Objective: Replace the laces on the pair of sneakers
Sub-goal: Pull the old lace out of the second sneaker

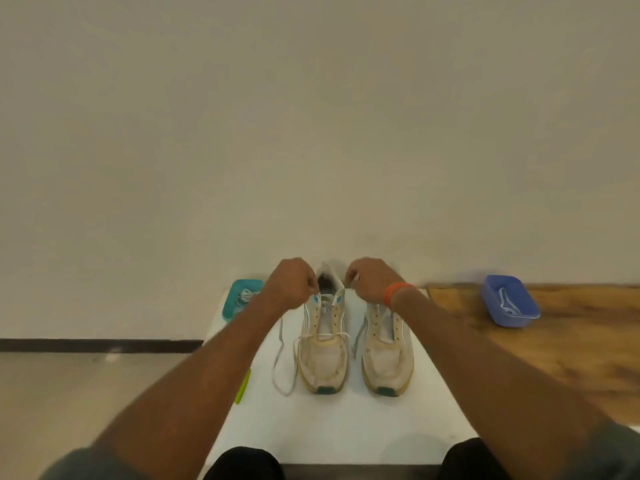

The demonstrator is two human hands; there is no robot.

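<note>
Both hands at left sneaker

Both forearms reach from the lower corners toward frame centre. The left hand and right hand sit level, fingers curled in a pinching grip.

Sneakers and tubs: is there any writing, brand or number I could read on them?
No readable text anywhere.
Left sneaker: small blue marks beside its collar, too blurred to read.
Right sneaker: no readable marking.
Teal tub and blue tub: no labels visible.
</note>
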